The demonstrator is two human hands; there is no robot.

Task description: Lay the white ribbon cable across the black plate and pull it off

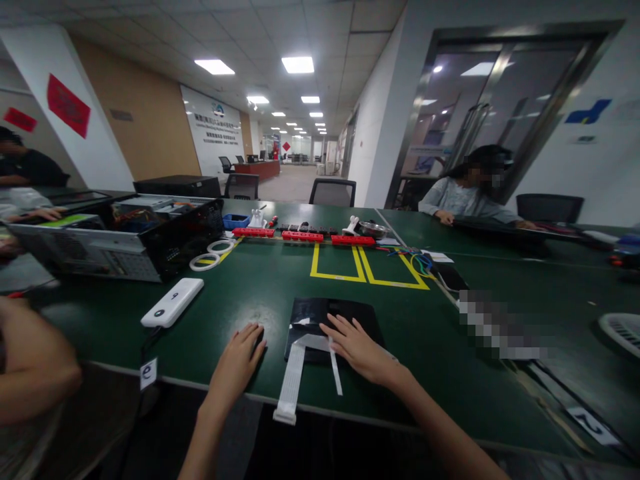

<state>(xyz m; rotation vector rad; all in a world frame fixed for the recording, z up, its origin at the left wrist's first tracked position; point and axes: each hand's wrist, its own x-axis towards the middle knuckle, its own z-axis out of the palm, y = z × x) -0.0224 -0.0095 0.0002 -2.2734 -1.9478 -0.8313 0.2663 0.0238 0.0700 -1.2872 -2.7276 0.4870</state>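
A flat black panel (360, 316) lies on the green table. From it a wide white ribbon cable (292, 381) runs down past the table's front edge, and a narrower white strip (336, 373) lies beside it. My right hand (356, 345) rests on the panel with its fingers spread, near the top of the strip. To the left of the panel, my left hand (238, 360) lies on the table, its fingers stretched forward and holding nothing.
An open computer case (145, 250) and a white power bank (173, 302) are at the left. Red trays (303, 236), yellow tape outlines (338, 277) and coloured wires (423, 263) lie ahead. People sit at both sides. A white round object (623, 337) is far right.
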